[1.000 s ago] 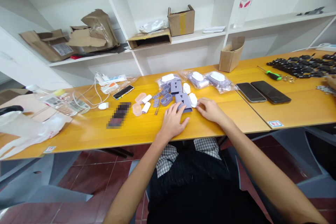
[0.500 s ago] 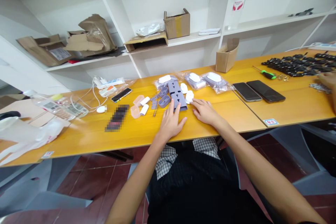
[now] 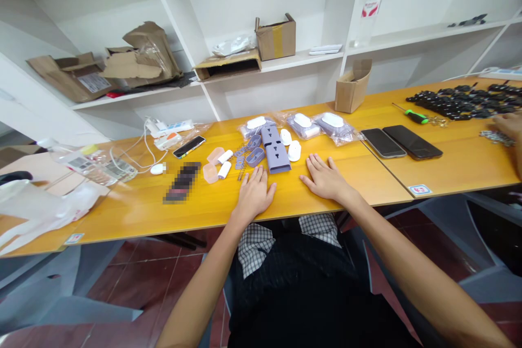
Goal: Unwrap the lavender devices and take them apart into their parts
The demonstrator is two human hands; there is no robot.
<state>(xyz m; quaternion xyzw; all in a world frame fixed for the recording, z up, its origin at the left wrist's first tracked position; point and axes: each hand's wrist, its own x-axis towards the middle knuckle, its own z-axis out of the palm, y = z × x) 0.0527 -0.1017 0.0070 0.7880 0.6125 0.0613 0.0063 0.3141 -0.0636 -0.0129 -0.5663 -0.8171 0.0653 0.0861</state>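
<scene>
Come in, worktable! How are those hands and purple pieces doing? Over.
Left hand and right hand open, empty, palms down near lavender housings. Housings end to end, beside white oval caps. Springs near left hand: possible clutter.

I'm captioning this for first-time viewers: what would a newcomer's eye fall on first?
Probably the left hand and right hand, spread palm-down on the yellow table, with two grey-purple casings end to end just beyond the gap between them. Next, perhaps, the dense spread of black parts toward the right, with a green-and-black screwdriver beside it.
</scene>
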